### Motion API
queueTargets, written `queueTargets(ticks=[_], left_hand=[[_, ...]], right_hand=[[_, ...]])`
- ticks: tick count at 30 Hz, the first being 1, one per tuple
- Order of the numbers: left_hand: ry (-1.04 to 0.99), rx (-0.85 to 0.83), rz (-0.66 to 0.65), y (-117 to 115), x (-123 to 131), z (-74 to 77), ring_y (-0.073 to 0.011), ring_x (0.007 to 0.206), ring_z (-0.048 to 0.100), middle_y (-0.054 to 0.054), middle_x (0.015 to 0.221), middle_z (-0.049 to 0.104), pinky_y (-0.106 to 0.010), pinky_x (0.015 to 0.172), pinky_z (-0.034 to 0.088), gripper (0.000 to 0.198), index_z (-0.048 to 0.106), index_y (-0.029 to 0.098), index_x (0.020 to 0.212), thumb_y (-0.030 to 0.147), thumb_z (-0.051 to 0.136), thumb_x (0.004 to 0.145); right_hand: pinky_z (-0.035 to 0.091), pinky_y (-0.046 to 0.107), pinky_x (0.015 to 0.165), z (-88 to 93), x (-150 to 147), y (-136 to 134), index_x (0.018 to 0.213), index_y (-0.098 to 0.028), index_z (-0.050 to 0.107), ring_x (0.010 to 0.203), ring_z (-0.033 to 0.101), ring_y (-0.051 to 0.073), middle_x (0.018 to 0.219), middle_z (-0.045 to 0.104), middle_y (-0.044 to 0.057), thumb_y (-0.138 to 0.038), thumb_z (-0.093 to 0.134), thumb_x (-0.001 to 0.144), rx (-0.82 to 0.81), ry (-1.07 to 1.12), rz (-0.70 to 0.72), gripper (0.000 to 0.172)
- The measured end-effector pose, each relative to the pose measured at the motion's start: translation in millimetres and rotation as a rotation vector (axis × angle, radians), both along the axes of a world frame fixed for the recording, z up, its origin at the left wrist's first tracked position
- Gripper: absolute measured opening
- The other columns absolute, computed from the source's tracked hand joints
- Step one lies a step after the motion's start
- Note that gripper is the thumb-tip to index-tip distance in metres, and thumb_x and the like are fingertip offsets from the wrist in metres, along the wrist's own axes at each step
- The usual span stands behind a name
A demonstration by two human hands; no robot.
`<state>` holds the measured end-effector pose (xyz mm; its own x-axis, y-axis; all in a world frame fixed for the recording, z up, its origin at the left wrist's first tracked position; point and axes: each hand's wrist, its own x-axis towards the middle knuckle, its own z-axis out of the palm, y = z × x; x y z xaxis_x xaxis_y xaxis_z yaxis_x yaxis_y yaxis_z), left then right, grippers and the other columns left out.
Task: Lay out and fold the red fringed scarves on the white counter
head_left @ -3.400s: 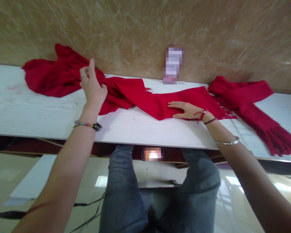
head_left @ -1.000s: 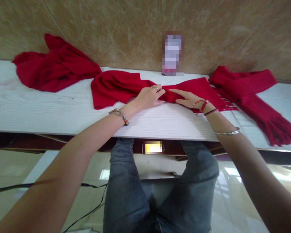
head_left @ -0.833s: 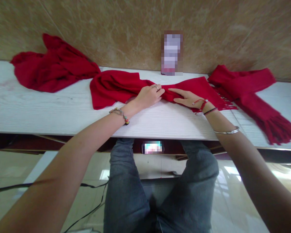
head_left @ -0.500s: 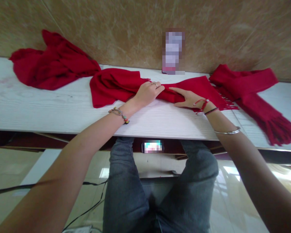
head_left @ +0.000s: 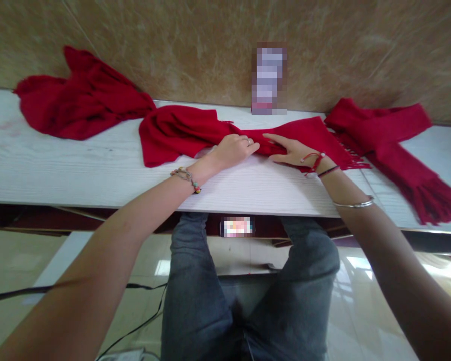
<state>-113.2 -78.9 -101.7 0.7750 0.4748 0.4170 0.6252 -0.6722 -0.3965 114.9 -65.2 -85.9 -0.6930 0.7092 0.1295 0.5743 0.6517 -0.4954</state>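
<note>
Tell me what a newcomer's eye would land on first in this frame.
Probably the red fringed scarf across the middle of the white tabletop, with the left hand and the right hand on it. Next would come the bunched red cloth at the left and the crossed-over fringed scarf at the right.
</note>
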Motion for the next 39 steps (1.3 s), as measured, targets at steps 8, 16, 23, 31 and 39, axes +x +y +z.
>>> queueTargets(ticks=[8, 16, 23, 31, 39], left_hand=[[-0.224, -0.038, 0.016, 5, -6, 3.9, -0.0182, 0.085, 0.06, -0.008, 0.091, 0.066, -0.031, 0.068, 0.041, 0.036, 0.066, 0.013, 0.097, 0.01, 0.031, 0.091], [-0.152, -0.094, -0.068, 5, -9, 5.7, -0.0164, 0.082, 0.057, -0.006, 0.092, 0.061, -0.028, 0.064, 0.04, 0.036, 0.063, 0.019, 0.108, 0.016, 0.03, 0.093], [-0.044, -0.097, -0.047, -1, -5, 6.7, -0.0175, 0.08, 0.058, -0.009, 0.098, 0.061, -0.03, 0.063, 0.039, 0.031, 0.063, 0.017, 0.108, 0.014, 0.038, 0.09], [-0.103, -0.091, 0.006, -4, 8, 7.2, -0.0275, 0.098, 0.056, -0.017, 0.106, 0.06, -0.036, 0.073, 0.041, 0.031, 0.064, 0.008, 0.099, 0.033, 0.056, 0.083], [-0.205, -0.092, 0.148, -8, 34, 13.0, -0.0305, 0.102, 0.052, -0.018, 0.108, 0.058, -0.039, 0.076, 0.041, 0.031, 0.058, 0.006, 0.108, 0.023, 0.054, 0.082]], right_hand=[[0.03, 0.042, 0.109, -0.4, 0, 3, 0.142, -0.022, 0.034, 0.127, 0.043, 0.023, 0.14, 0.046, 0.004, -0.03, 0.055, 0.08, 0.007, 0.015, 0.05, 0.066], [0.033, 0.047, 0.106, -0.7, 1, 2, 0.142, -0.024, 0.033, 0.125, 0.045, 0.027, 0.14, 0.046, 0.005, -0.035, 0.065, 0.073, 0.017, 0.011, 0.072, 0.076], [0.033, 0.045, 0.107, -5.5, 3, 6, 0.143, -0.024, 0.032, 0.125, 0.045, 0.025, 0.138, 0.048, 0.004, -0.028, 0.057, 0.076, 0.016, 0.021, 0.043, 0.071], [0.029, 0.044, 0.11, -10.8, 0, 9, 0.14, -0.024, 0.035, 0.13, 0.04, 0.021, 0.142, 0.045, 0.002, -0.03, 0.044, 0.084, -0.04, 0.147, -0.008, 0.057], [0.025, 0.043, 0.111, -8.6, -1, 9, 0.14, -0.018, 0.035, 0.13, 0.04, 0.022, 0.142, 0.044, 0.006, -0.034, 0.045, 0.084, -0.024, 0.124, 0.009, 0.059]])
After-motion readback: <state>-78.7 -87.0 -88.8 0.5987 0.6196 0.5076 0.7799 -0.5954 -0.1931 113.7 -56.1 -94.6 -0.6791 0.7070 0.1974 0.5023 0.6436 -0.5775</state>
